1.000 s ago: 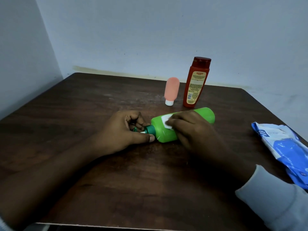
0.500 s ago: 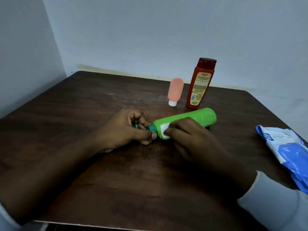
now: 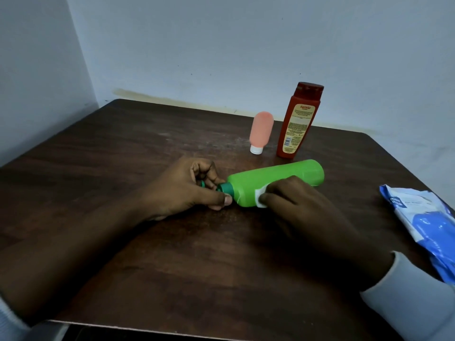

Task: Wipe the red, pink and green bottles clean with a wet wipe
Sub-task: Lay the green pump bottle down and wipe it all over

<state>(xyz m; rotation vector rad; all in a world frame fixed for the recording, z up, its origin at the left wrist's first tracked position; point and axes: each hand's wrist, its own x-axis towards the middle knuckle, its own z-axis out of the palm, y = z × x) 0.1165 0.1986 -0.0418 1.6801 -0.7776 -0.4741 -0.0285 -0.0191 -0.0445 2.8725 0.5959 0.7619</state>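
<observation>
A green bottle (image 3: pixel 275 179) lies on its side on the dark wooden table (image 3: pixel 123 148), its cap pointing left. My left hand (image 3: pixel 187 190) pinches the dark green cap. My right hand (image 3: pixel 295 203) presses a small white wet wipe (image 3: pixel 260 196) against the bottle's near side, fingers curled over the wipe. Behind the green bottle stands the red bottle (image 3: pixel 299 121), upright with its label facing me. Left of it the pink bottle (image 3: pixel 261 131) stands on its white cap.
A blue and white pack of wipes (image 3: pixel 423 220) lies at the table's right edge. Grey walls close in behind and on the left. The table's front edge runs just below my forearms.
My right hand slid the wipe along the green bottle, first toward the cap end, then slightly back to the right. My left hand kept its pinch on the cap.
</observation>
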